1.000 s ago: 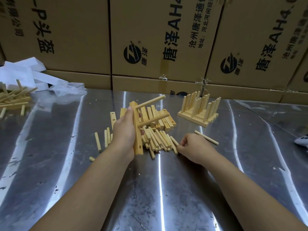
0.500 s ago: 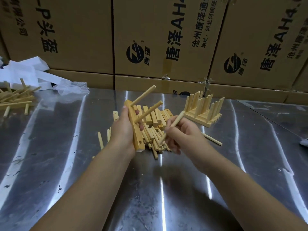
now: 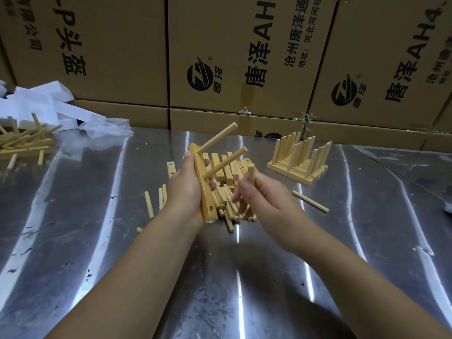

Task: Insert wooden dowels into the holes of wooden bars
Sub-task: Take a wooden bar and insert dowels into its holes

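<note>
My left hand (image 3: 186, 192) grips a wooden bar (image 3: 204, 192) upright above the table. Two dowels (image 3: 223, 163) stick out of its upper holes toward the right, and an open hole shows near its lower end. My right hand (image 3: 264, 199) holds a single dowel (image 3: 252, 176) upright, just right of the bar. Under both hands lies a heap of loose dowels (image 3: 225, 206), with a row of plain bars (image 3: 227, 167) behind it.
Finished bars with dowels standing up (image 3: 300, 157) are stacked at the right. One stray dowel (image 3: 310, 204) lies beside them. Another pile of wooden pieces (image 3: 22, 143), white foam (image 3: 36, 106) and plastic film sit at far left. Cardboard boxes (image 3: 220, 57) wall the back of the metal table (image 3: 244, 277).
My right hand picked a dowel from the heap, lifted it and turned it upright beside the bar. My left hand raised and tilted the bar slightly.
</note>
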